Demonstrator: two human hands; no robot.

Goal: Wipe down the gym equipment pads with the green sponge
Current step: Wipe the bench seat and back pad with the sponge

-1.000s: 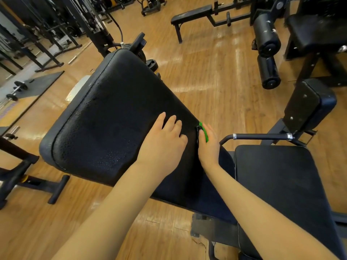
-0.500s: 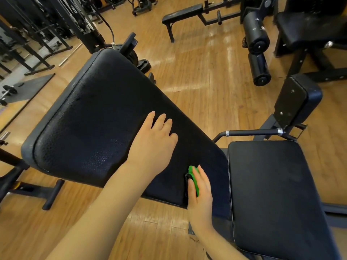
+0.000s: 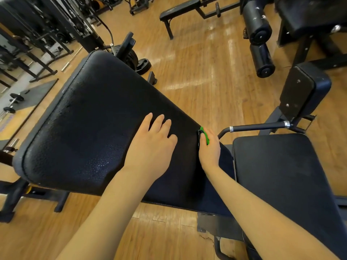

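while the left hand stays flat, fingers relaxed, on the back pad, the right hand, grasping the green sponge, is back up from the pad's near end to its right edge, so that side strip looks covered

Mostly hidden: the sponge, pad edge and bench frame

Only a thin strip of the green sponge shows past the right hand; the rest lies under its fingers, and so does the back pad edge there. The seat pad runs off the lower right edge. The frame beneath both pads is mostly covered.
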